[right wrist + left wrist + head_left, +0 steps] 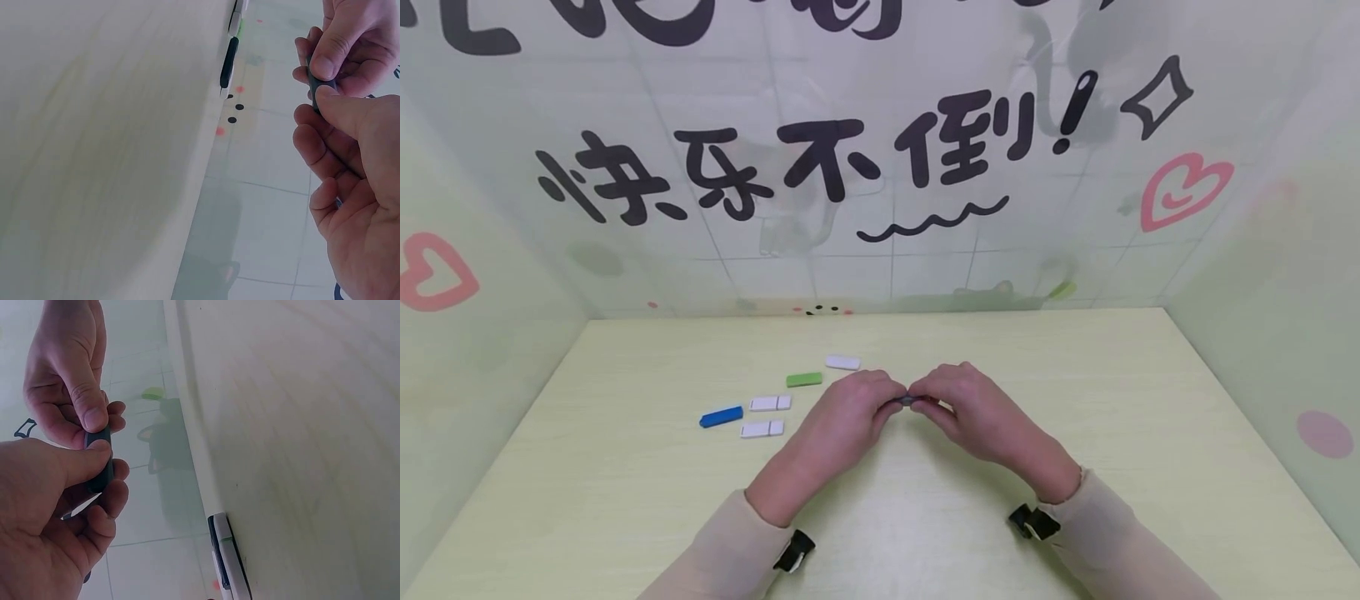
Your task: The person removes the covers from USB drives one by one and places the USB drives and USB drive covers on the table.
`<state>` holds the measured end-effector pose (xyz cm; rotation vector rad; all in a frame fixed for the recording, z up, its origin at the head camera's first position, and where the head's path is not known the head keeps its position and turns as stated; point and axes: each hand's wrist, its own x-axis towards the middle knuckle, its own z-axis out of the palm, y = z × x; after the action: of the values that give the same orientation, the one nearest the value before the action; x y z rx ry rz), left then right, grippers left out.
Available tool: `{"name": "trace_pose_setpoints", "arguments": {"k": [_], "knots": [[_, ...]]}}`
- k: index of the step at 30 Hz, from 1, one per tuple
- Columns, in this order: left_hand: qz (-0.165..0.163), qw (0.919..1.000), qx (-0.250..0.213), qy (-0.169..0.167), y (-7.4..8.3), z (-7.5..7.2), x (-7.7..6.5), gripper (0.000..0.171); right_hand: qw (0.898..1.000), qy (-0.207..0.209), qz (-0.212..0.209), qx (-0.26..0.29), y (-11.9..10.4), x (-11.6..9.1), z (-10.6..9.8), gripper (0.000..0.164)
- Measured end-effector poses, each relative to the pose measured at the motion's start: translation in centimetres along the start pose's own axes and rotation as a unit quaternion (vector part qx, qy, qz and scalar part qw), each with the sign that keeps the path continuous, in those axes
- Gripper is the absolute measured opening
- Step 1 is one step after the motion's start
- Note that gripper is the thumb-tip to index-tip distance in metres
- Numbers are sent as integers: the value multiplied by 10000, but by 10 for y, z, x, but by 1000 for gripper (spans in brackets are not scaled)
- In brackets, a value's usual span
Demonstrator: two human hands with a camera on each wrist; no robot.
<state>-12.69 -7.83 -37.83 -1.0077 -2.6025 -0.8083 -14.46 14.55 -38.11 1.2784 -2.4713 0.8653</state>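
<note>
Between the fingertips of both hands is a small dark USB stick (907, 400), held a little above the table. My left hand (848, 417) pinches one end between thumb and fingers. The opposite end is pinched by my right hand (988, 412), so the two hands nearly meet. In the left wrist view the dark stick (102, 478) shows under the left thumb; the right wrist view shows it (321, 82) between both thumbs. Fingers cover much of it. To the left of the left hand lie a green stick (804, 380) and a white stick (842, 362).
Further left on the pale table (1112, 392) are two capped white USB sticks, one farther back (770, 403) and one nearer (762, 429), beside a blue stick (721, 417). A printed back wall (820, 275) and side walls enclose the table.
</note>
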Motion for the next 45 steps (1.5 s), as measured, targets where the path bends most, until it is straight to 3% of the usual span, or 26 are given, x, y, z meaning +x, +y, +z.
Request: {"name": "trace_pose_setpoints", "arguments": {"k": [45], "knots": [[-7,9996,-102,-253,5,-6,-1,8,9999,-56,-110,111,0,-1,-1,15]]}}
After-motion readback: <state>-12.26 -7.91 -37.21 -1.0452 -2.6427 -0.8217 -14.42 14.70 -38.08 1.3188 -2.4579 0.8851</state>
